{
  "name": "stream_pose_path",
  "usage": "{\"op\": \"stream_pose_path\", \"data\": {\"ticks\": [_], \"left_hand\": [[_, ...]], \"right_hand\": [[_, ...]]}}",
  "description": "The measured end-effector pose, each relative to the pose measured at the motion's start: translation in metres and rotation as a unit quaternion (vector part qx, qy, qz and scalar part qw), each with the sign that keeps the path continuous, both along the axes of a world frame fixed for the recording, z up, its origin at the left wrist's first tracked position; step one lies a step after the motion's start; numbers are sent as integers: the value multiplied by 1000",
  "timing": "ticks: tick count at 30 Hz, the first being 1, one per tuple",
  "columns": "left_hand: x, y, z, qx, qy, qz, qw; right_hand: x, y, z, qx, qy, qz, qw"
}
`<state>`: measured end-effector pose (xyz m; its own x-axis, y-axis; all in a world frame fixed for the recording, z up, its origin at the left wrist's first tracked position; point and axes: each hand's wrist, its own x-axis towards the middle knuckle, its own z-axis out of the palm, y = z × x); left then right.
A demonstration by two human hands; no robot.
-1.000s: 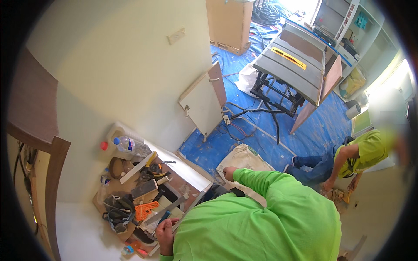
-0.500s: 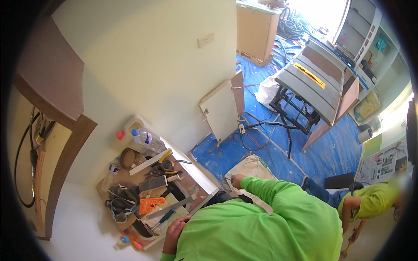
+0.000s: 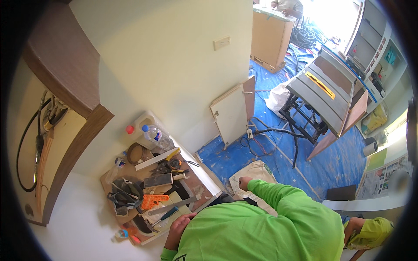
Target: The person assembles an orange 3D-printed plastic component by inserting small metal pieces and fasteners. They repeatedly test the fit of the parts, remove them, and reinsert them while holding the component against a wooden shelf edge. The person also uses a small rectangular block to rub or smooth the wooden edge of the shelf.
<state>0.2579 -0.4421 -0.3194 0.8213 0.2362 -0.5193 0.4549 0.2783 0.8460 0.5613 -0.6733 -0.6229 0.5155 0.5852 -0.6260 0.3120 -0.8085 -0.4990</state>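
My left hand [image 3: 178, 228] is close against the front of my green shirt, beside the near edge of the cluttered worktop [image 3: 197, 176]. Its fingers are curled together, their tips partly hidden by the shirt. Farther out, my right hand [image 3: 244, 183] is closed in a fist above a pale cloth bag [image 3: 260, 170]. A thin, small thing seems to stick out of that fist, too small to name. Nearest the left hand on the worktop are a blue-handled tool [image 3: 169, 213], a metal strip [image 3: 176, 204] and an orange plastic piece [image 3: 154, 200].
Plastic bottles [image 3: 152, 133], a tape roll [image 3: 137, 154] and a tape measure [image 3: 175, 163] crowd the worktop. A table saw [image 3: 320, 89] stands on blue sheeting [image 3: 278, 152], near a leaning panel [image 3: 229, 115] and cables. At right, a co-worker in yellow [image 3: 376, 232] bends; another person [image 3: 291, 6] is behind a cardboard box [image 3: 271, 39].
My view has turned, so the room sits farther right and mostly lower. The co-worker in yellow is lower in the picture. A person has come into sight behind the cardboard box.
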Motion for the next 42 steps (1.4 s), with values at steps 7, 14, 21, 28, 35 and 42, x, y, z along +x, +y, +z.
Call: {"op": "stream_pose_path", "data": {"ticks": [7,14,21,28,35,42], "left_hand": [[-5,-2,-6,-1,-1,5,1000],[-5,-9,-2,0,-2,-2,1000],[-3,-14,3,14,-8,-5,1000],[-5,-14,3,14,-13,-4,1000],[-7,-12,7,11,-10,0,1000],[-9,-7,9,18,-15,-5,1000]], "right_hand": [[2,0,25,-40,23,21,999],[1,-8,-7,1,-18,12,1000],[1,-12,4,2,-15,17,1000],[-2,-16,-5,-11,-8,19,1000],[-5,-13,-1,-21,-7,21,1000],[-6,-10,-6,-32,-10,28,999]]}}
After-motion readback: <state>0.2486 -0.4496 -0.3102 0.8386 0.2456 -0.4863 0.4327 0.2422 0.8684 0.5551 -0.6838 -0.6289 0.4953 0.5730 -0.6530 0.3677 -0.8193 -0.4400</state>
